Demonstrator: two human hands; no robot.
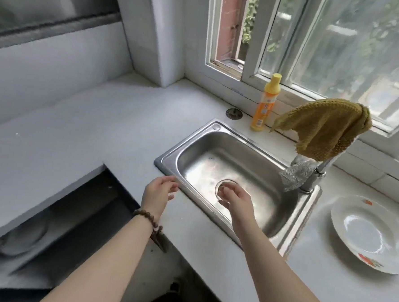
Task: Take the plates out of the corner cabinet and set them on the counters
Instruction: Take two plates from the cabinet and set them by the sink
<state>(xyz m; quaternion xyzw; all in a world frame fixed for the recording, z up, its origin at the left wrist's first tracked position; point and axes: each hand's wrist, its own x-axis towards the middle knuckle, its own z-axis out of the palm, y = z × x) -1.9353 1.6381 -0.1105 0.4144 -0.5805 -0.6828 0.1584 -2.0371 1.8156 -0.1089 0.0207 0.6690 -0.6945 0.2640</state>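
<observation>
A white plate (371, 233) with orange flower prints lies on the counter right of the sink. In the dark open corner cabinet (77, 218) under the left counter, a pale plate or stack of plates (22, 238) rests on a shelf, blurred. My left hand (159, 192) hovers over the counter edge beside the sink, fingers apart and holding nothing. My right hand (236, 199) hangs above the sink basin, fingers loosely spread, also holding nothing.
A steel sink (218, 133) sits in the white counter (78, 124). A yellow-brown cloth (323, 128) drapes over the tap (313, 178). A yellow detergent bottle (265, 103) stands by the window sill. A small round metal cap (234, 113) lies behind the sink.
</observation>
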